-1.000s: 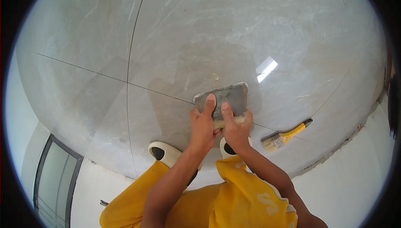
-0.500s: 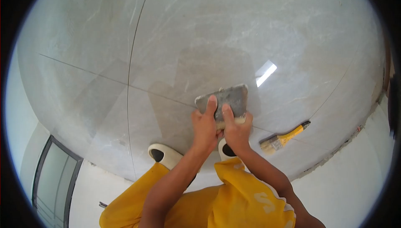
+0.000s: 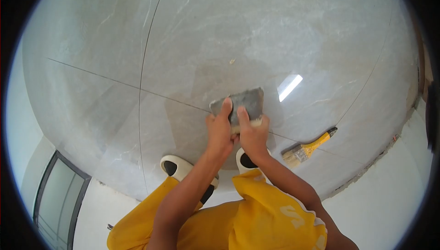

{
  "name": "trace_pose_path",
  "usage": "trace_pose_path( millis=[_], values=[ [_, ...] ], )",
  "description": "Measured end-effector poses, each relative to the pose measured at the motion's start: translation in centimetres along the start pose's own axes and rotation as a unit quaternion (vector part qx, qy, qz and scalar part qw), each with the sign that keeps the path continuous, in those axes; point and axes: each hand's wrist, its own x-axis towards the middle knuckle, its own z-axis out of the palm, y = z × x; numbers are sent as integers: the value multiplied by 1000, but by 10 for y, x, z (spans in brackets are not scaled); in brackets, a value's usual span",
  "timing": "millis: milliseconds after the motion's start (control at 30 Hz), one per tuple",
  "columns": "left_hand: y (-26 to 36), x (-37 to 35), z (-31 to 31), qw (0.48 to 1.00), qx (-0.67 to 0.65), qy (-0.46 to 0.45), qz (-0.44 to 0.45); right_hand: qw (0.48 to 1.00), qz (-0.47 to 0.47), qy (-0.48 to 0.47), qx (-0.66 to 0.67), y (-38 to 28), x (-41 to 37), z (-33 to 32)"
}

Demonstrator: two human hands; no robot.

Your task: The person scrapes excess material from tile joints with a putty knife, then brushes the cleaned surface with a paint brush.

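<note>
A flat grey rectangular block (image 3: pixel 250 101) with pale, rough edges is held in front of me over the tiled floor (image 3: pixel 220 30). My left hand (image 3: pixel 219 128) grips its left side, thumb on the top face and fingers curled beneath. On the right side, my right hand (image 3: pixel 253 133) holds it the same way. The underside of the block and most fingertips are hidden. To the right of my hands lies a paintbrush (image 3: pixel 311 147) with a yellow and black handle and pale bristles. A small pale crumb (image 3: pixel 232 61) is on the tile beyond the block.
Thin dark joints cross the glossy tiles. Two pale slippers (image 3: pixel 181 167) and yellow trousers (image 3: pixel 206 225) are below my hands. A dark-framed glass panel (image 3: pixel 59 199) stands at lower left. Along the lower right, a rough floor edge meets a white wall (image 3: pixel 389 195).
The block and both my hands have shifted slightly up and left. The small pale crumb, beyond the block now, was not visible there before; the grip looks the same.
</note>
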Motion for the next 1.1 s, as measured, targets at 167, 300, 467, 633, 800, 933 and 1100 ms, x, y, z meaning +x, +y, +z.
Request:
trace_pose_path(
  millis=[167, 300, 467, 633, 800, 933, 1100],
  values=[
    [-1, -11, 0, 998, -13, -59, -13, 986, 160, -30, 22, -31, 27, 7],
    [-12, -32, -7, 999, -29, -21, -36, 992, 58, -97, 64, -16, -1, -8],
    [-27, -27, -26, 996, 12, -25, -86, 989, 110, -73, 67, 6, -10, -18],
    [-39, -28, -34, 995, -70, 29, -72, 984, 180, 2, 18, 9, -17, -8],
    [-12, -13, -26, 998, 17, 10, -57, 984, 173, 29, -27, 3, -7, 5],
    [-7, -13, -17, 995, 55, 64, -50, 987, 156, 25, -23, -8, -2, 11],
    [-17, -14, -24, 994, 79, 76, -13, 986, 161, 7, -46, -14, 21, 23]
  ],
)
